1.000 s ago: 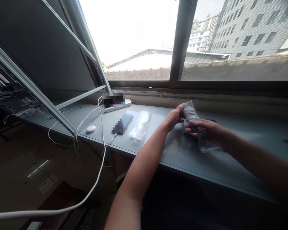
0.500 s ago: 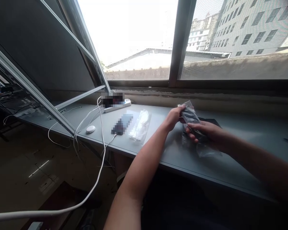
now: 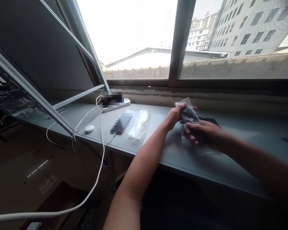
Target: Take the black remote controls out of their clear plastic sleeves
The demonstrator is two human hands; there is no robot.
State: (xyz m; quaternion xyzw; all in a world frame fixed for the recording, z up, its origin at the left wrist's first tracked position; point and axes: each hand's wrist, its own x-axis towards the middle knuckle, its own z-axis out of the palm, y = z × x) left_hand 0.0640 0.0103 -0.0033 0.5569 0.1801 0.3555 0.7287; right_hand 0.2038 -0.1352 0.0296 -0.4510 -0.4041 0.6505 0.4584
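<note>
The left hand [image 3: 175, 116] has its grip pinched shut on the top end of a clear, crinkly plastic bag [image 3: 189, 114] that holds something dark and oblong. The right hand [image 3: 204, 132] closes its grip around the lower part of the same bag, fingers curled over it. The bag is held tilted just above the counter [image 3: 180, 159], near its back edge and below the window [image 3: 134, 35].

A second bag [image 3: 140, 124], clear and glossy with pale contents, lies flat to the left. Just beside it is a dark, flat phone [image 3: 122, 123] with a thin lead plugged in. A white power strip [image 3: 117, 103] sits behind it. Both are blurred, so no writing can be read.

A small white round puck [image 3: 89, 128] rests near the counter's front edge, and a thick white cable [image 3: 99, 159] hangs down past it. The counter is smooth, grey and matte. Outside stand pale, many-windowed buildings.
</note>
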